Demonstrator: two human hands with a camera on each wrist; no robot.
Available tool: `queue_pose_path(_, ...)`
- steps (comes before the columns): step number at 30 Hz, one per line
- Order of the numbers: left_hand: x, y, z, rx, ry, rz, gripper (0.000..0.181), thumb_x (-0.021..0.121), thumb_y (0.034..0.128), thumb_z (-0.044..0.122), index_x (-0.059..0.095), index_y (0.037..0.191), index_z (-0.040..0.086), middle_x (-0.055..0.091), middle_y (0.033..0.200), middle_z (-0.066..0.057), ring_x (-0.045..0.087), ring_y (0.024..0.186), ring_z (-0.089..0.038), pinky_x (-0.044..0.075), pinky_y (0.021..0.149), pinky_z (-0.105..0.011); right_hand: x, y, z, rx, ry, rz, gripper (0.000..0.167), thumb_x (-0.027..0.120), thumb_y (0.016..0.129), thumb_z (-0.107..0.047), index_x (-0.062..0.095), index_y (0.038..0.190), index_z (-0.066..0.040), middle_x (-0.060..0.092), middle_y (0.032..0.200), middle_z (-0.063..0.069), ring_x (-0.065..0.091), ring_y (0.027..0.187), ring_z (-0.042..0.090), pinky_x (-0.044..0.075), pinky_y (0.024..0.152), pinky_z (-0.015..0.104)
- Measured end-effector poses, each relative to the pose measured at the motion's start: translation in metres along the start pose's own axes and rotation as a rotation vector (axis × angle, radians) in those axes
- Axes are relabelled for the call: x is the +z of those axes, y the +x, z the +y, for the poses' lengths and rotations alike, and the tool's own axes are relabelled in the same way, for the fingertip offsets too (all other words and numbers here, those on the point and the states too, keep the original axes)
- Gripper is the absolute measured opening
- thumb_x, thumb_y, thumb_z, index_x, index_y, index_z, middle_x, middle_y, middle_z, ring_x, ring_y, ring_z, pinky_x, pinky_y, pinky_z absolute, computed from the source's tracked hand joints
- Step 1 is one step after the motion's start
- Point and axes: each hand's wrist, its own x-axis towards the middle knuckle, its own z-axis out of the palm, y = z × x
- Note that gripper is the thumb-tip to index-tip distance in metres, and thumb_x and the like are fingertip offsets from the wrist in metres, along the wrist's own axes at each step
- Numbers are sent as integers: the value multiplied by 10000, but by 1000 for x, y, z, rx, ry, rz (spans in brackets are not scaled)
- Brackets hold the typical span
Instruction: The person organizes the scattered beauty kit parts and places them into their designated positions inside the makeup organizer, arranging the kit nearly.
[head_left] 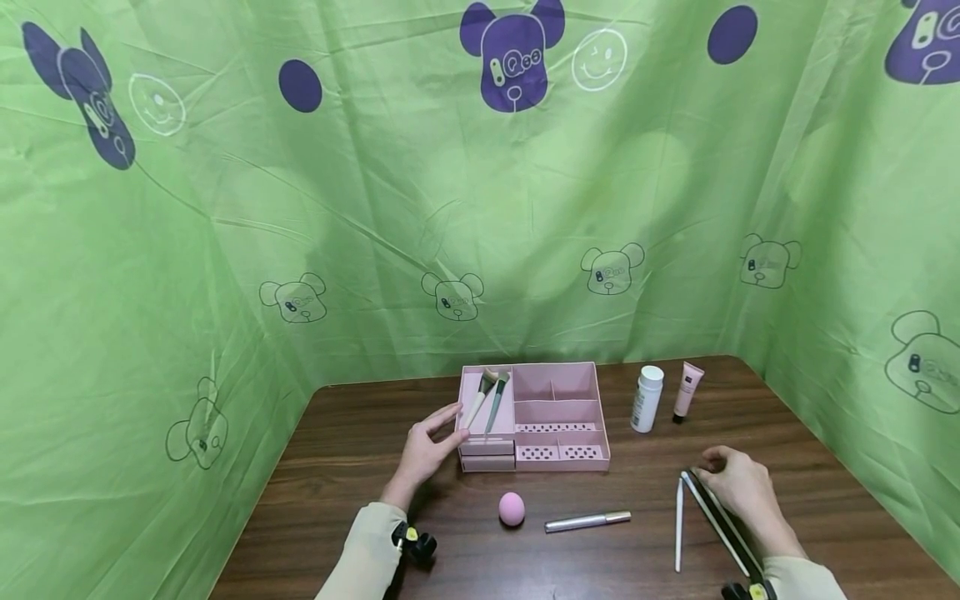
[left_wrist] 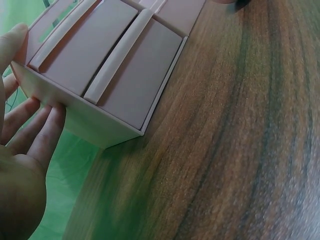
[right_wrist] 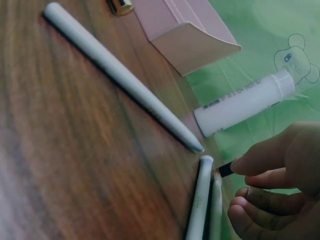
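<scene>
Steady the pink organizer (head_left: 487, 462) with the left grip (head_left: 422, 456), spread wide against its side. Align the right grip (head_left: 742, 485) with the pale sticks (right_wrist: 199, 205) just beside it; whether it holds one cannot be told.

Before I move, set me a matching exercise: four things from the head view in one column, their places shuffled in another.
1. Pink egg-shaped sponge
2. White cylindrical bottle
3. Green-handled makeup brush
4. Person's left hand

A. Standing just left of the small pink squeeze tube with a black cap
B. Touching the left side of the pink box-shaped organizer
C. Just left of the slim silver cylindrical tube
D. Lying on the organizer's left section

Pairs: 1-C, 2-A, 3-D, 4-B
</scene>
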Motion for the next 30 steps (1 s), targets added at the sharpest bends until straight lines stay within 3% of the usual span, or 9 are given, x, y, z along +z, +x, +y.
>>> queue_pose_path(6,0,-1,2,1,12,4,496,769,847,173,617,1285,-5,603,1336,-163,542,1281,-277,383,1122,-373,4,-2,5,23,-9,-27,293,736,794,-253,698,1003,-51,716,876,108,643,841,433,459,610,453)
queue_pose_path(14,0,-1,3,-1,14,4,491,770,845,167,621,1282,-2,607,1333,-156,544,1280,-270,387,1121,-309,5,-3,7,52,4,-59,229,748,777,-226,711,956,-89,709,850,68,641,806,381,432,582,430)
queue_pose_path(22,0,0,1,0,1,7,496,771,846,182,621,1283,3,606,1336,-150,539,1285,-268,381,1123,-407,7,-4,8,28,-9,-69,214,736,760,-185,712,945,-80,695,810,29,631,739,302,427,541,394)
queue_pose_path(30,0,0,0,3,-1,10,498,773,844,180,621,1283,1,603,1337,-156,537,1287,-275,383,1127,-370,7,-3,8,12,-25,-88,197,694,777,-112,717,966,-62,690,780,18,625,733,294,430,545,414)
